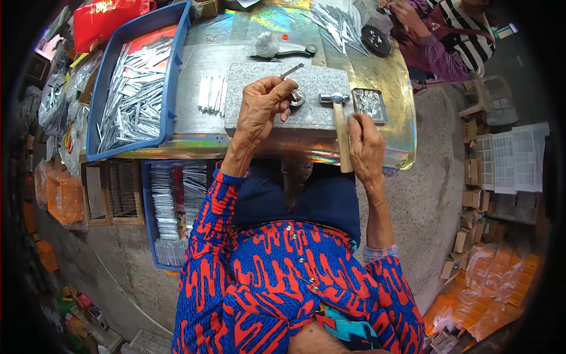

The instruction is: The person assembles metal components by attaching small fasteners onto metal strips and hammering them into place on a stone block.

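My left hand (263,106) is closed in a pinch over the grey stone block (318,75). A thin metal strip (292,71) sticks out from its thumb and forefinger. Just beside those fingers is a small round metal piece (299,98), partly hidden by them. A hammer (342,137) lies with its metal head on the block, and its wooden handle points toward me. My right hand (367,147) is curled right beside the handle, fingers pressed together; what they hold is hidden. Beyond this hand stands a small dark tray (384,113) of tiny metal parts.
A blue bin (172,88) of metal strips stands at left, with a row of strips (211,94) beside the block. Black-handled pliers (295,53) lie behind it. Another blue crate (146,206) sits below the table. A co-worker's hand (407,15) is at far right.
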The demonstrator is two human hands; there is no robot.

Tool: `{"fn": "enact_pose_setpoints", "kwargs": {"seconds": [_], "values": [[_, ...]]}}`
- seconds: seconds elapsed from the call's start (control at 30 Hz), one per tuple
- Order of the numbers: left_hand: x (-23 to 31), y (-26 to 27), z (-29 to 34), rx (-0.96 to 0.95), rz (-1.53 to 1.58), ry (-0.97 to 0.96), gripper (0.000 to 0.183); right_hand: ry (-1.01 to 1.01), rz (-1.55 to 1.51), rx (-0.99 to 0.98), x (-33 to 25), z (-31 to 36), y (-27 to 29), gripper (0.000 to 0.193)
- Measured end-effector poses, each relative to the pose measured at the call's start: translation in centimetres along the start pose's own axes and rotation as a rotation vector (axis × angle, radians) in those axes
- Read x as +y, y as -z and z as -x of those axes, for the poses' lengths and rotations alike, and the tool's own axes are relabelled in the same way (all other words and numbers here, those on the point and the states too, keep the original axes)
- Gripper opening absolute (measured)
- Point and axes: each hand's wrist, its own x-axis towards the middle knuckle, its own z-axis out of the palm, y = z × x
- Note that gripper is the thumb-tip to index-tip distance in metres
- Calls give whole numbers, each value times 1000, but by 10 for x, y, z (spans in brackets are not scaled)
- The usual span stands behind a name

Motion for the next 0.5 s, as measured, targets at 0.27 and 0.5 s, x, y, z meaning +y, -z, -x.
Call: {"fn": "enact_pose_setpoints", "kwargs": {"seconds": [0.27,0.5], "values": [[4,-18,21,-115,-57,101,16,-84,-1081,-206,-54,-36,-18,23],[11,-30,37,-301,270,262,14,-210,-1579,-200,-56,-29,-17,25]]}}
